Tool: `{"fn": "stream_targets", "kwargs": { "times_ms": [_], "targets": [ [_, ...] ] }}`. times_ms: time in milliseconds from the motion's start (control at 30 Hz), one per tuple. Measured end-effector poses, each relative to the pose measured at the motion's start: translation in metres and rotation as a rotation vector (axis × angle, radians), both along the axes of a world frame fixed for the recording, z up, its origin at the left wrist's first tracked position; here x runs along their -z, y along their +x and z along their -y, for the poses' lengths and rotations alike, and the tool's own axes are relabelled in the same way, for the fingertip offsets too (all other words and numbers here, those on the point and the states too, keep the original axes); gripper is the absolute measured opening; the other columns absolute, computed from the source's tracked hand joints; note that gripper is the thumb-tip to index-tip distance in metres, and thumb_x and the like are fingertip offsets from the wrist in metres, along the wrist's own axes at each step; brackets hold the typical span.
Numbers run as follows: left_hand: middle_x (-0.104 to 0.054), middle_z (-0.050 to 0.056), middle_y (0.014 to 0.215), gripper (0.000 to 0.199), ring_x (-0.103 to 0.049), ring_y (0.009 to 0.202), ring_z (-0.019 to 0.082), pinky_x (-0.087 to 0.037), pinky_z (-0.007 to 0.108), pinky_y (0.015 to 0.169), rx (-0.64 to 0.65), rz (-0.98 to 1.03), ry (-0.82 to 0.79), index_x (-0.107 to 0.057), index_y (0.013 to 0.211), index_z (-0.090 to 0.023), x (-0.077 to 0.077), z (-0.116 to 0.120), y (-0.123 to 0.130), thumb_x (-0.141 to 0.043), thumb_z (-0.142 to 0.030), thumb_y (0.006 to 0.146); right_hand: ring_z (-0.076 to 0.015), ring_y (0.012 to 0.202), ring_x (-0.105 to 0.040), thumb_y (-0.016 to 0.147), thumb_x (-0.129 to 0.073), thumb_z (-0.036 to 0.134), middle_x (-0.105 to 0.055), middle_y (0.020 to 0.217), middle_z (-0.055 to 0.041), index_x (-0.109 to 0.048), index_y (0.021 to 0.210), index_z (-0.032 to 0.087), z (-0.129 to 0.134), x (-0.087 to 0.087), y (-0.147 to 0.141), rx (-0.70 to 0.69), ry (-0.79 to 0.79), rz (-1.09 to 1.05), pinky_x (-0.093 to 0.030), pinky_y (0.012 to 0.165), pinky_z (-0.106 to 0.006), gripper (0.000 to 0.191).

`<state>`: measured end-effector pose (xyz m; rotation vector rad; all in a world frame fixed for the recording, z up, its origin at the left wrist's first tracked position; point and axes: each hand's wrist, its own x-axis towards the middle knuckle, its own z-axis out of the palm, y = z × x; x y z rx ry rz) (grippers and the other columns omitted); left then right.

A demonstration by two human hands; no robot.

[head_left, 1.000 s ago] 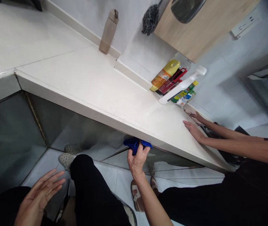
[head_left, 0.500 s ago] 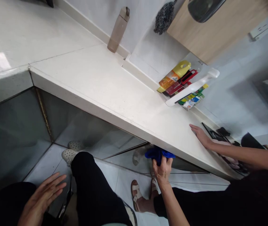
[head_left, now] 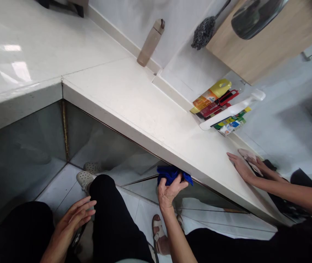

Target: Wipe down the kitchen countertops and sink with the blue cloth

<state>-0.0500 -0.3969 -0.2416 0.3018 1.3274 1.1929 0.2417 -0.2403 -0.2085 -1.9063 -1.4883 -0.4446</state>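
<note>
Grips a bunched blue cloth [head_left: 168, 174] in the right hand [head_left: 169, 193], probably for firm contact with the cabinet front [head_left: 103, 142] just beyond, with left hand [head_left: 69, 224] relaxed, empty.

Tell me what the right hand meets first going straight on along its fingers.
Past the blue cloth it grips, the right hand would likely meet the glossy cabinet front, just under the countertop edge. The cloth may already touch it; depth is unclear.
</note>
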Motion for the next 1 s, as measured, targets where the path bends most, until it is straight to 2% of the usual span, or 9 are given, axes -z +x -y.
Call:
{"fn": "stream_targets", "kwargs": {
  "times_ms": [167, 300, 433, 567, 700, 833, 1000],
  "targets": [
    [-0.072, 0.008, 0.124, 0.057, -0.068, 0.111, 0.027, -0.054, 0.035, 0.099, -0.002, 0.038, 0.0, -0.063, 0.124, -0.023, 0.003, 0.004, 0.0, -0.066, -0.055, 0.077, -0.0425, 0.122, -0.041, 0.083, -0.044, 0.027, -0.038, 0.127, -0.0294, -0.035, 0.145, 0.0, -0.003, -0.003, -0.017, -0.026, -0.041, 0.02, -0.042, 0.097, -0.057, 0.068],
    [-0.073, 0.01, 0.122, 0.065, -0.069, 0.108, 0.028, -0.056, 0.037, 0.095, 0.035, 0.075, 0.007, -0.064, 0.122, -0.023, 0.02, 0.004, -0.002, -0.071, -0.063, 0.071, -0.0436, 0.129, -0.036, 0.084, -0.045, 0.026, -0.033, 0.133, -0.0301, -0.031, 0.148, 0.001, -0.005, -0.005, -0.039, -0.084, -0.063, 0.042, -0.043, 0.098, -0.058, 0.07],
    [-0.072, 0.012, 0.122, 0.071, -0.071, 0.103, 0.029, -0.057, 0.038, 0.091, 0.016, 0.124, 0.01, -0.065, 0.122, -0.023, 0.034, 0.003, -0.003, -0.071, -0.068, 0.068, -0.0412, 0.126, -0.04, 0.083, -0.048, 0.025, -0.034, 0.13, -0.0271, -0.028, 0.149, 0.005, -0.01, -0.006, -0.075, -0.168, -0.103, 0.084, -0.046, 0.095, -0.054, 0.072],
    [-0.071, 0.014, 0.124, 0.074, -0.07, 0.105, 0.032, -0.056, 0.041, 0.095, 0.02, 0.188, -0.016, -0.066, 0.12, -0.023, 0.029, 0.007, -0.007, -0.074, -0.07, 0.063, -0.0384, 0.123, -0.042, 0.084, -0.049, 0.024, -0.034, 0.131, -0.0258, -0.025, 0.151, 0.008, -0.017, -0.006, -0.113, -0.287, -0.15, 0.147, -0.048, 0.095, -0.052, 0.074],
    [-0.071, 0.013, 0.125, 0.071, -0.069, 0.109, 0.031, -0.054, 0.041, 0.101, -0.048, 0.187, -0.005, -0.064, 0.123, -0.024, 0.022, 0.014, -0.014, -0.069, -0.069, 0.068, -0.0367, 0.119, -0.045, 0.083, -0.051, 0.023, -0.036, 0.13, -0.024, -0.022, 0.153, 0.01, -0.024, -0.006, -0.141, -0.331, -0.165, 0.215, -0.052, 0.092, -0.05, 0.077],
    [-0.073, 0.014, 0.121, 0.067, -0.07, 0.106, 0.032, -0.054, 0.045, 0.101, -0.102, 0.202, -0.032, -0.067, 0.119, -0.023, 0.026, 0.017, -0.026, -0.069, -0.067, 0.069, -0.0357, 0.114, -0.049, 0.083, -0.051, 0.023, -0.038, 0.126, -0.0245, -0.022, 0.152, 0.007, -0.031, -0.01, -0.172, -0.39, -0.22, 0.286, -0.055, 0.087, -0.047, 0.076],
    [-0.074, 0.015, 0.119, 0.065, -0.069, 0.107, 0.034, -0.052, 0.048, 0.103, -0.129, 0.263, -0.047, -0.071, 0.111, -0.022, 0.031, 0.021, -0.039, -0.075, -0.066, 0.062, -0.035, 0.111, -0.051, 0.084, -0.053, 0.024, -0.04, 0.125, -0.0239, -0.021, 0.152, 0.007, -0.042, -0.019, -0.225, -0.515, -0.259, 0.365, -0.057, 0.083, -0.045, 0.077]
  ]
}}
